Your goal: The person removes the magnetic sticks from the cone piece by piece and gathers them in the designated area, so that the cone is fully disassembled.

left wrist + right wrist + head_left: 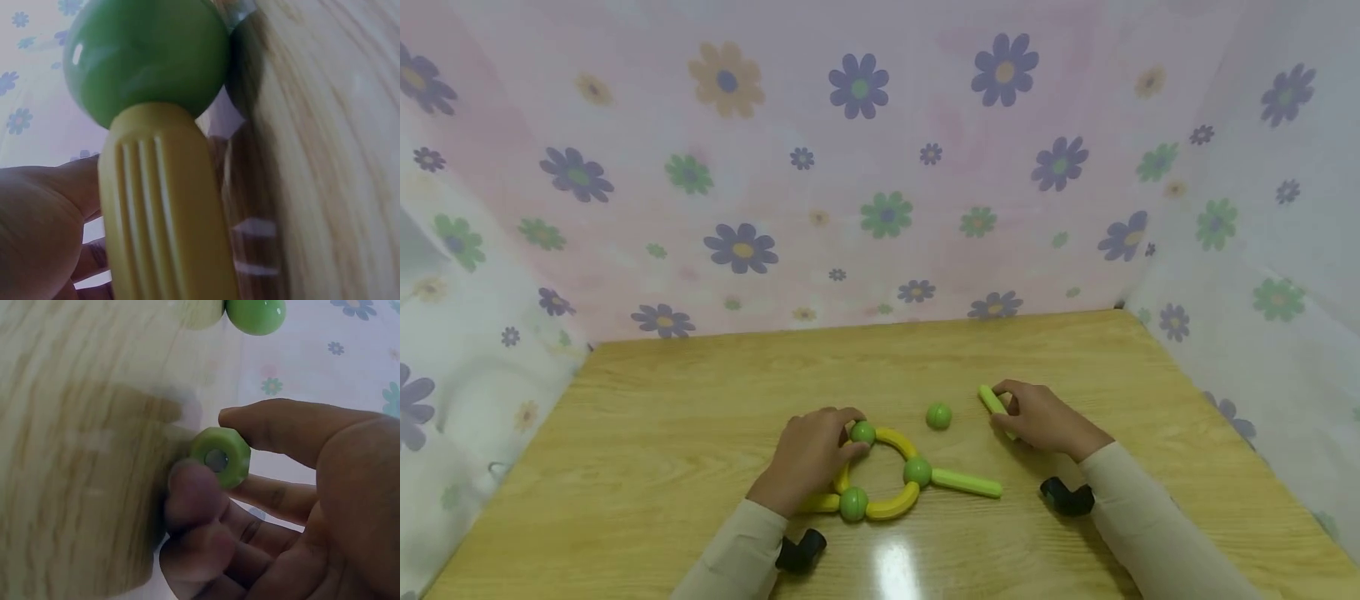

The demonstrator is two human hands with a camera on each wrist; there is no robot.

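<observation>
Pinched the far green ball [863, 432] of a ring [893, 505] between thumb and fingers [850, 413] of the left hand [808, 450]. Gripped a light-green rod [990, 398] with bent fingers of the right hand [1037, 415], showing a metallic disc [216, 460] in its end. Had a loose green ball [938, 415] between both hands, touching neither. Found the ring on the tabletop [700, 392], joined from green balls and curved yellow pieces. Saw a second light-green rod [966, 482] running rightward from its right ball [917, 472] and a yellow rod [822, 503] leftward from its near ball [853, 504], partly hidden by the left hand.
</observation>
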